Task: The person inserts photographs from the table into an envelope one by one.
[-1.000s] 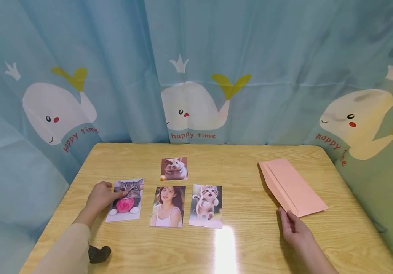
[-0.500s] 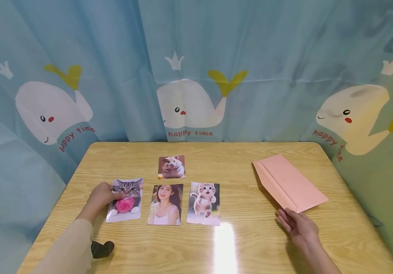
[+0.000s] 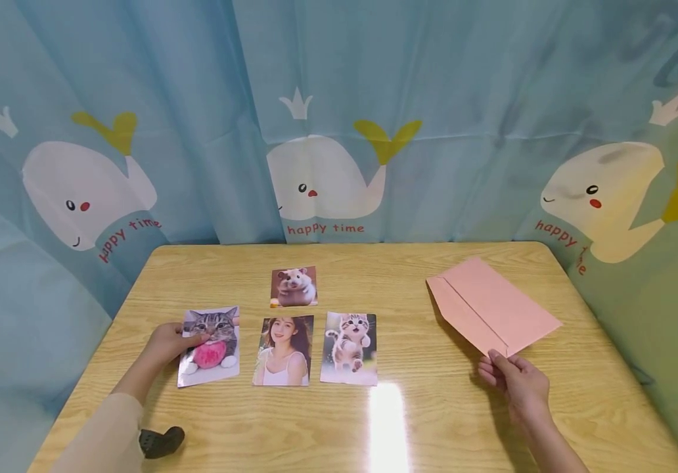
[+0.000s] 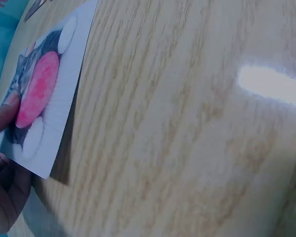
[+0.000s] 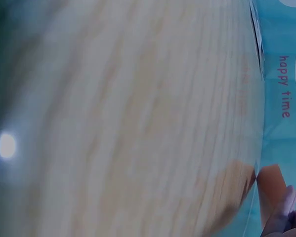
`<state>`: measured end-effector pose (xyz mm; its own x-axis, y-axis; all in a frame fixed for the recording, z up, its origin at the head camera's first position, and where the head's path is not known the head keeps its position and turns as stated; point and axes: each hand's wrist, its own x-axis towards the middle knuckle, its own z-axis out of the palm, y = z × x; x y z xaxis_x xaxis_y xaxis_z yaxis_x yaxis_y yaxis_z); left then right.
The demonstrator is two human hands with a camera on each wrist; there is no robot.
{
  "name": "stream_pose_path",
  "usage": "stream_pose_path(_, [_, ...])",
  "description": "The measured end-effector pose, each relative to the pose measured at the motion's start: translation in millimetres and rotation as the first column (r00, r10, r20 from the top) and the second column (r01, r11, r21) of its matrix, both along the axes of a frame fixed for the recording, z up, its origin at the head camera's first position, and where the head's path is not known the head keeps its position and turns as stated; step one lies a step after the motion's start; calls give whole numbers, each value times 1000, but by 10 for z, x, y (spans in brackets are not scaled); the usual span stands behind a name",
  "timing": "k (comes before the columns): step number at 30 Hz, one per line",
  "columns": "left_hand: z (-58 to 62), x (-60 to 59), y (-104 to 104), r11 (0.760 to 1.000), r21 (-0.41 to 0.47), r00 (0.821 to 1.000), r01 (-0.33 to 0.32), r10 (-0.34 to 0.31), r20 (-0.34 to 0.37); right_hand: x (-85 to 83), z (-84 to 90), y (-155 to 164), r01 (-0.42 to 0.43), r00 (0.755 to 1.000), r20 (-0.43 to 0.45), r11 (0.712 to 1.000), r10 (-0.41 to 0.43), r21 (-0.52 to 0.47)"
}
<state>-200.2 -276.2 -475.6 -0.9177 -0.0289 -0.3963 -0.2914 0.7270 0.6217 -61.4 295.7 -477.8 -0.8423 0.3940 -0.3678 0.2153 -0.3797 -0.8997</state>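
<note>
My left hand (image 3: 167,341) pinches the left edge of a cat photo (image 3: 211,341) showing a tabby with a pink ball. In the left wrist view the thumb (image 4: 2,116) lies on the cat photo (image 4: 44,94), whose near corner is raised off the wooden table (image 3: 433,407) and casts a shadow. My right hand (image 3: 513,378) holds the near corner of a pink envelope (image 3: 493,309), which lies slanted at the right. In the right wrist view a fingertip (image 5: 286,212) shows beside the pink envelope (image 5: 271,190).
Three more photos lie flat mid-table: a hamster (image 3: 293,286), a portrait of a person (image 3: 283,350) and a kitten (image 3: 349,348). A small black object (image 3: 160,441) sits by my left sleeve. A blue whale-print curtain (image 3: 374,98) surrounds the table.
The left hand drew the cat photo slightly toward the near left and raised its edge. The right hand closed on the envelope's near corner, and the envelope turned and shifted left.
</note>
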Motion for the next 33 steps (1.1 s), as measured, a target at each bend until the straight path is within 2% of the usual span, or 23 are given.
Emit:
stream_pose_path(7, [-61, 65, -66, 999, 28, 999, -44, 44, 0, -14, -55, -46, -51, 998, -37, 991, 56, 124])
stream_pose_path(11, [-66, 124, -90, 996, 63, 998, -69, 68, 8, -53, -88, -98, -89, 994, -60, 993, 94, 79])
stream_pose_path(17, [-69, 220, -109, 984, 147, 995, -104, 101, 27, -62, -69, -171, -70, 997, -30, 997, 71, 35])
stream_pose_path(21, [-27, 285, -59, 977, 182, 994, -109, 102, 50, -33, -19, -200, -51, 995, -88, 998, 48, -34])
stream_pose_path(24, [18, 344, 43, 964, 232, 992, -126, 123, 27, -7, 21, -220, -40, 991, -131, 996, 29, -78])
stream_pose_path(27, [57, 422, 195, 923, 347, 984, -167, 179, -2, 15, 42, -260, -22, 988, -155, 998, 11, -65])
stream_pose_path(30, [110, 516, 402, 851, 479, 967, -217, 255, -15, 34, 38, -322, 7, 981, -196, 1000, -10, -16])
stream_pose_path(33, [179, 603, 643, 787, 571, 951, -235, 306, -31, 37, 7, -399, 57, 964, -263, 997, -43, 48])
